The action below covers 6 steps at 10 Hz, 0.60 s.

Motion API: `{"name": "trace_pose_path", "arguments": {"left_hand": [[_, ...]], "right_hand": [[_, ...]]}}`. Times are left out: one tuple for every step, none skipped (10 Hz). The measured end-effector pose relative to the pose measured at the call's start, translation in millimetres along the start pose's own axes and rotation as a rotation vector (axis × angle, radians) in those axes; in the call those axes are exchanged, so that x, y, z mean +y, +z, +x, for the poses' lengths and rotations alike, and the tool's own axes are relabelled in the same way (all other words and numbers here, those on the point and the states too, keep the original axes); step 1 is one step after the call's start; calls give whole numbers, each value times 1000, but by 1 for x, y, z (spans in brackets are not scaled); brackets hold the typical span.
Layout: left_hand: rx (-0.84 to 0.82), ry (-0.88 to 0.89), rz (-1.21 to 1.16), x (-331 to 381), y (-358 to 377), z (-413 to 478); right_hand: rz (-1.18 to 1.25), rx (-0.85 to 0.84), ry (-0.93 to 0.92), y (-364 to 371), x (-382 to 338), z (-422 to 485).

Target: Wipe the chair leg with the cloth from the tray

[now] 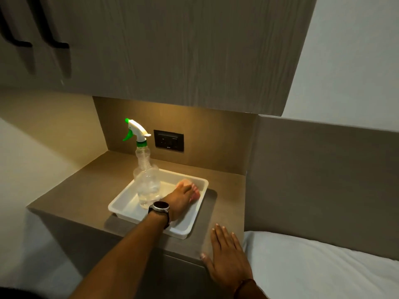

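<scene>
A large wood-grain cabinet filled the top of the view, cut off at the upper edge, with two dark handles at ten o'clock only partly in frame. Below it a brown bedside counter sat in a lit niche, and at four o'clock white bedding ran out of the picture at the right and bottom. Near the centre, on the counter, lay a white tray, its near edge partly covered by the forearm crossing it. Standing in the tray's nine o'clock side was a clear spray bottle with a white and green trigger head; the liquid level inside was hard to make out. At twelve o'clock from the tray, a black socket plate was set in the back wall, its details too dark to read. The left hand, with a dark watch on the wrist, reached into the tray's far right corner, fingers curled down over a pink cloth; most of the cloth was hidden under the hand, and whether the fingers had actually closed on it could not be told. The right hand lay flat at five o'clock on the counter's near corner, fingers spread and holding nothing. No chair leg showed anywhere in view.
</scene>
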State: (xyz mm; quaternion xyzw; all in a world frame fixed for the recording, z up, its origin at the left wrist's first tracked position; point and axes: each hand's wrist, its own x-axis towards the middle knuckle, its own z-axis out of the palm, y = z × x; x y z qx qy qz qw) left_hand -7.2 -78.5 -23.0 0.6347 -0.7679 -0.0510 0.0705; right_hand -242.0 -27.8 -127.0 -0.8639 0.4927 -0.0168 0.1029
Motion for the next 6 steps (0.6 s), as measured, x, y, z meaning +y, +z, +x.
{"name": "trace_pose_path", "arguments": {"left_hand": [[-281,-78,166,-10,17,10],[-488,-118,234,-17,20,16],[-518,-183,158,-17,26,23],[-537,-225,160,-9,31,20],[-474,-232,160,-10,31,8],[-276,-255,143,-8,21,-20]], "right_hand": [[-21,-20,-8,4,2,4],[-9,-36,2,10,4,8],[-3,-45,1,13,5,9],[-27,-35,12,11,6,8],[-15,-24,-8,7,0,4],[7,11,14,2,-1,3]]}}
